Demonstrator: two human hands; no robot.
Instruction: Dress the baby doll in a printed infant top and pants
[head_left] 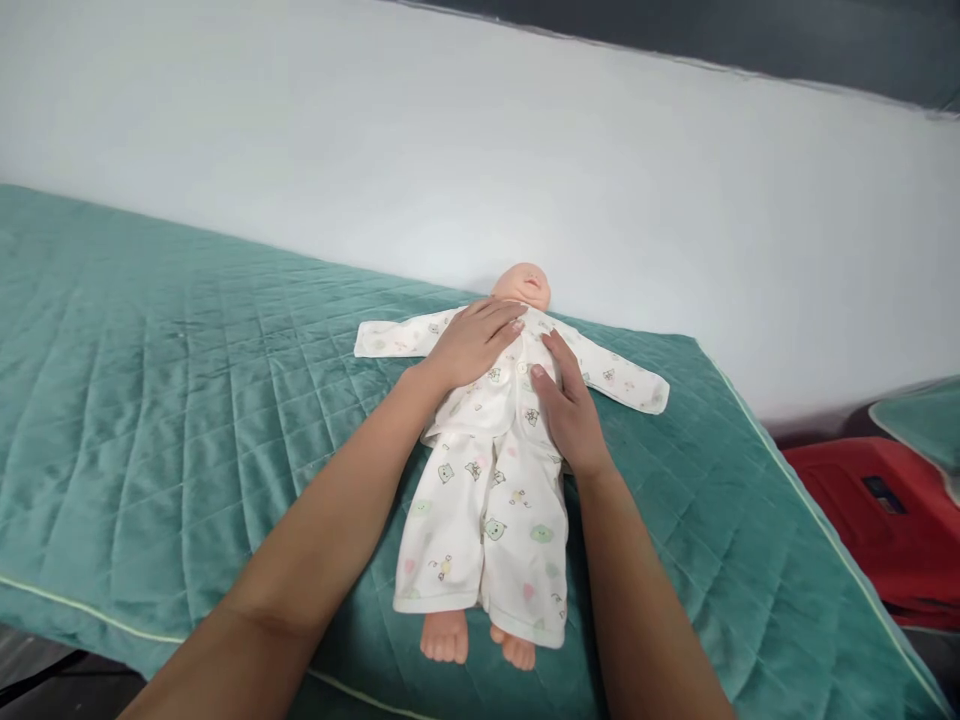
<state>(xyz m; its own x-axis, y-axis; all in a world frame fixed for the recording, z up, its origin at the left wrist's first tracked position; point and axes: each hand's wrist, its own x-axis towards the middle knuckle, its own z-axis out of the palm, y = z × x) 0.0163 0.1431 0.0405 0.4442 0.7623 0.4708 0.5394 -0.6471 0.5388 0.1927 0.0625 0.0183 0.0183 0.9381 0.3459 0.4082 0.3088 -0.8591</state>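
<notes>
A baby doll [526,284] lies on its back on a green quilted cover [225,390], its bare feet toward me. It wears a white printed top [480,405] and matching trousers [517,530]. My left hand [477,343] rests flat on the upper chest, fingers stretched out. At the other side of the chest, my right hand [574,410] touches the top with fingers and thumb apart. The sleeves spread out to both sides, and no doll hands show at the cuffs.
A white wall [337,130] rises behind the cover, with a dark band [825,40] above it. At the right, beyond the cover's edge, stands a red plastic object [862,520] beside a green item [922,420]. A dark cable [41,675] is at the lower left.
</notes>
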